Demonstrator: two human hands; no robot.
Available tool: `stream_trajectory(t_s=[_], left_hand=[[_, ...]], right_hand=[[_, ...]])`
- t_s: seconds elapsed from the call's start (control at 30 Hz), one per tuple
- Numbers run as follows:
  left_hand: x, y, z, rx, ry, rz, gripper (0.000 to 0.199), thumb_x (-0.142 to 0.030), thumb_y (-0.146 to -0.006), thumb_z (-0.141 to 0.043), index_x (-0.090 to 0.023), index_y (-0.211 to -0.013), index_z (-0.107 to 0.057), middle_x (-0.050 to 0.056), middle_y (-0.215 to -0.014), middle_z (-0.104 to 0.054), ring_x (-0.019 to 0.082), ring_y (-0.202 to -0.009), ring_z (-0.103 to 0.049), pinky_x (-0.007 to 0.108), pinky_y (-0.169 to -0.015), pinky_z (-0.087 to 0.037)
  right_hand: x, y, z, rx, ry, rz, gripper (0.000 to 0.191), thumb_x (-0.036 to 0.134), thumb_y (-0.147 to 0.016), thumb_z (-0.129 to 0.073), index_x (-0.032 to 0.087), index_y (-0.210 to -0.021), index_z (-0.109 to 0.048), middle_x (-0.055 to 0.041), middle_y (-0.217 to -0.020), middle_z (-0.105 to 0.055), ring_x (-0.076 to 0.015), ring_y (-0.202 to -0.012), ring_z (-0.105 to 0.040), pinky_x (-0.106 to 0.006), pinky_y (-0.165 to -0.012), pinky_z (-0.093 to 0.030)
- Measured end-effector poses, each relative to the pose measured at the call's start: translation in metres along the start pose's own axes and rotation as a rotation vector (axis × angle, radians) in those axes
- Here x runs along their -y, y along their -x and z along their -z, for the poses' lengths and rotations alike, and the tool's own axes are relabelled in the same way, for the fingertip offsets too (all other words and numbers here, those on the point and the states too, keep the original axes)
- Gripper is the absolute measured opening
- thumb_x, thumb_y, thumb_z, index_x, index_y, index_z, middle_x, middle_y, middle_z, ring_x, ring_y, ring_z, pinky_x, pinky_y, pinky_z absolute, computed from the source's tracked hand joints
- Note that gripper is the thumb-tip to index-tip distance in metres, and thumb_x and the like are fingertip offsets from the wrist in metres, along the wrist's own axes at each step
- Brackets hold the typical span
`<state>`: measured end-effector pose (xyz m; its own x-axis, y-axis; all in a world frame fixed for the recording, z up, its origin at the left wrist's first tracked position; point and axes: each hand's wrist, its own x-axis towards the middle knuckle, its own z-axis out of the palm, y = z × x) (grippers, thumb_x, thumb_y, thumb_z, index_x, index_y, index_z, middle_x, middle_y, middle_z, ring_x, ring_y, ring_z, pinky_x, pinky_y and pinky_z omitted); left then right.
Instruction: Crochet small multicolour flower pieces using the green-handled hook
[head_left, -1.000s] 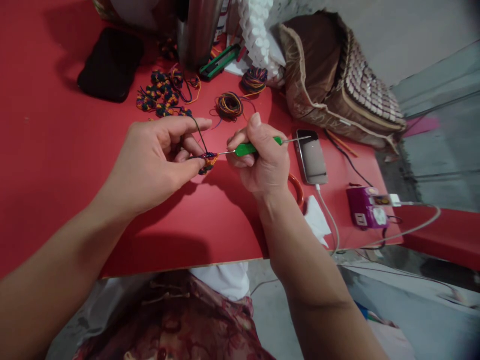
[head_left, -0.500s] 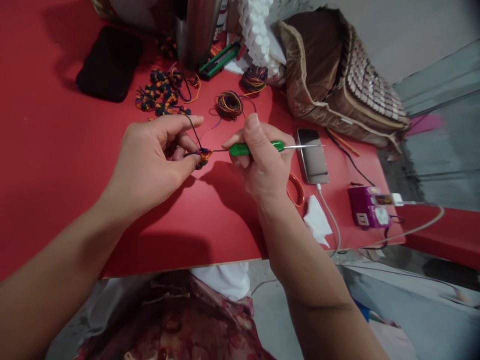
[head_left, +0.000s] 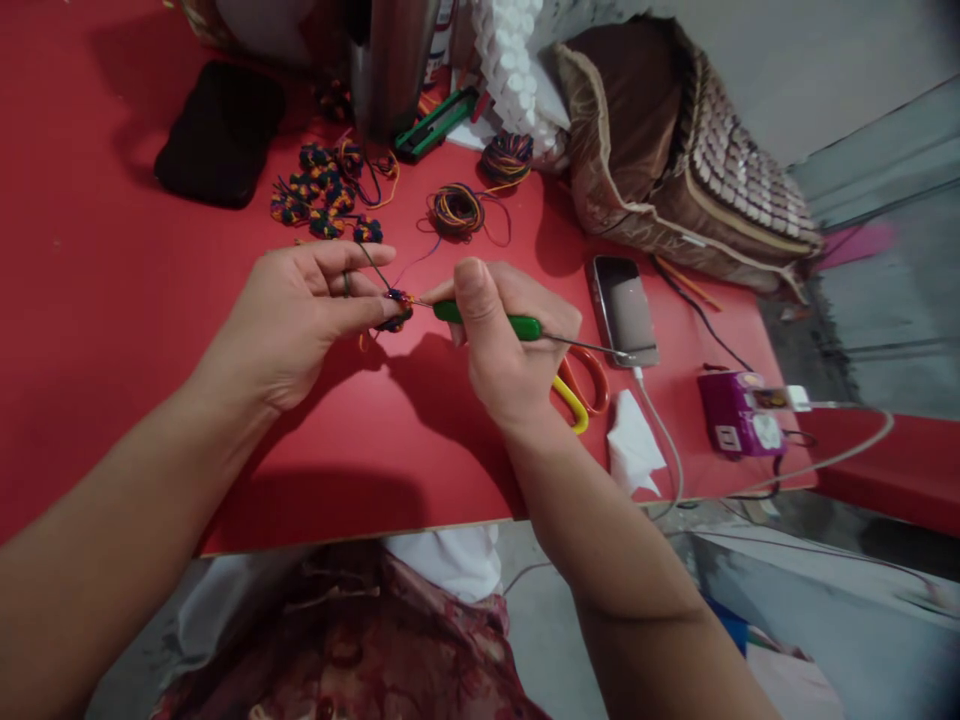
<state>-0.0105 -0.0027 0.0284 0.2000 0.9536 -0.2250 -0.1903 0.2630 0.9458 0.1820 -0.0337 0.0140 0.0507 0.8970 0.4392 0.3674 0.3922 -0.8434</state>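
Note:
My left hand (head_left: 300, 310) pinches a small multicoloured crochet piece (head_left: 397, 312) between thumb and fingers, and a dark strand of yarn runs from it over the forefinger. In my right hand (head_left: 510, 340) is a crochet hook (head_left: 526, 327) with a green handle, gripped like a pen. One metal end of the hook meets the crochet piece; the other end points right, over the phone's lower edge. Beyond my hands lie a loose coil of yarn (head_left: 457, 212) and a wound ball of yarn (head_left: 507, 160). Several finished-looking crochet bits (head_left: 322, 190) are heaped behind my left hand.
On the red table (head_left: 315, 490) are a black case-like object (head_left: 221, 133), a green cutter (head_left: 435, 125), scissors (head_left: 587, 382), a charging phone (head_left: 625, 310), white tissue (head_left: 634, 445) and a purple box (head_left: 739, 412). A brown bag (head_left: 637, 120) stands at the back right, a metal bottle (head_left: 394, 70) at the back.
My right hand and the hook have shifted left and slightly down, the hook's free end tilting downward. The crochet piece moved slightly left, and the scissors' yellow handle now shows.

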Motion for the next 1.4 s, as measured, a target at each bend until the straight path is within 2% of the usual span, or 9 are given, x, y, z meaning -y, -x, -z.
stream_trajectory(t_s=[0.2,0.33,0.43,0.5,0.73,0.87,1.0,1.17,1.4], left_hand=[[0.003,-0.007,0.006,0.058,0.173,0.175,0.04,-0.01,-0.072,-0.107,-0.025,-0.106,-0.092,-0.001,-0.082,-0.08,0.015,-0.071,-0.073,0.03,-0.067,-0.063],[0.0,-0.009,0.004,0.062,0.288,0.292,0.033,-0.003,-0.072,-0.102,-0.019,-0.1,-0.094,0.001,-0.088,-0.081,0.01,-0.073,-0.071,0.02,-0.063,-0.056],[-0.003,-0.007,0.0,0.054,0.326,0.298,0.032,-0.003,-0.07,-0.103,-0.02,-0.096,-0.094,-0.001,-0.083,-0.077,0.009,-0.073,-0.07,0.02,-0.063,-0.056],[-0.004,-0.004,-0.003,0.039,0.326,0.253,0.032,-0.003,-0.071,-0.102,-0.021,-0.096,-0.094,-0.003,-0.078,-0.073,0.009,-0.073,-0.068,0.02,-0.065,-0.056],[0.001,0.005,-0.009,-0.102,0.041,-0.198,0.034,-0.014,-0.076,-0.102,-0.03,-0.105,-0.091,-0.002,-0.086,-0.076,0.021,-0.095,-0.072,0.038,-0.089,-0.059],[0.0,0.006,-0.01,-0.082,-0.048,-0.251,0.039,-0.017,-0.082,-0.096,-0.028,-0.119,-0.091,-0.002,-0.087,-0.076,0.024,-0.098,-0.074,0.039,-0.09,-0.057],[-0.001,0.007,-0.008,-0.093,-0.149,-0.271,0.046,-0.02,-0.084,-0.097,-0.025,-0.129,-0.091,-0.001,-0.086,-0.076,0.023,-0.099,-0.071,0.036,-0.085,-0.053],[0.002,0.005,-0.003,-0.094,-0.251,-0.304,0.054,-0.028,-0.085,-0.099,-0.028,-0.137,-0.09,0.0,-0.091,-0.077,0.023,-0.093,-0.064,0.04,-0.08,-0.047],[-0.002,0.006,-0.003,0.014,-0.374,-0.406,0.028,-0.02,-0.088,-0.085,-0.033,-0.112,-0.094,0.001,-0.089,-0.074,0.023,-0.087,-0.064,0.042,-0.086,-0.053]], right_hand=[[-0.01,0.005,-0.002,-0.012,0.102,0.086,0.051,0.068,-0.118,-0.062,0.035,-0.1,-0.095,-0.0036,-0.076,-0.075,-0.0237,-0.074,-0.073,-0.045,-0.087,-0.067],[-0.022,0.004,-0.004,0.021,0.091,0.404,0.033,0.051,-0.121,-0.067,0.03,-0.119,-0.093,-0.003,-0.092,-0.086,-0.0218,-0.084,-0.079,-0.041,-0.089,-0.066],[-0.031,0.0,-0.004,0.026,0.221,0.648,0.043,0.059,-0.122,-0.063,0.024,-0.125,-0.089,-0.0052,-0.096,-0.087,-0.0218,-0.088,-0.08,-0.039,-0.088,-0.066],[-0.034,0.0,-0.003,0.024,0.346,0.684,0.051,0.067,-0.12,-0.06,0.025,-0.126,-0.088,-0.006,-0.095,-0.086,-0.0224,-0.086,-0.078,-0.04,-0.086,-0.065],[-0.032,0.006,-0.006,0.058,0.51,0.59,0.053,0.069,-0.12,-0.056,0.027,-0.132,-0.086,-0.008,-0.096,-0.084,-0.0241,-0.083,-0.073,-0.042,-0.085,-0.062],[-0.026,0.005,-0.012,-0.071,0.357,0.692,0.038,0.048,-0.126,-0.055,0.024,-0.129,-0.084,-0.0053,-0.09,-0.081,-0.0215,-0.08,-0.071,-0.039,-0.082,-0.058],[-0.018,0.006,-0.014,-0.088,0.245,0.66,0.03,0.041,-0.124,-0.06,0.023,-0.119,-0.084,-0.004,-0.089,-0.081,-0.0203,-0.077,-0.07,-0.038,-0.078,-0.056],[-0.006,0.012,-0.008,-0.099,0.159,0.416,0.037,0.044,-0.124,-0.06,0.03,-0.105,-0.088,-0.0029,-0.086,-0.081,-0.0211,-0.079,-0.077,-0.039,-0.081,-0.061],[0.015,0.007,-0.001,-0.128,0.034,0.052,0.047,0.056,-0.121,-0.066,0.032,-0.088,-0.09,-0.0001,-0.071,-0.07,-0.02,-0.074,-0.076,-0.04,-0.084,-0.066]])
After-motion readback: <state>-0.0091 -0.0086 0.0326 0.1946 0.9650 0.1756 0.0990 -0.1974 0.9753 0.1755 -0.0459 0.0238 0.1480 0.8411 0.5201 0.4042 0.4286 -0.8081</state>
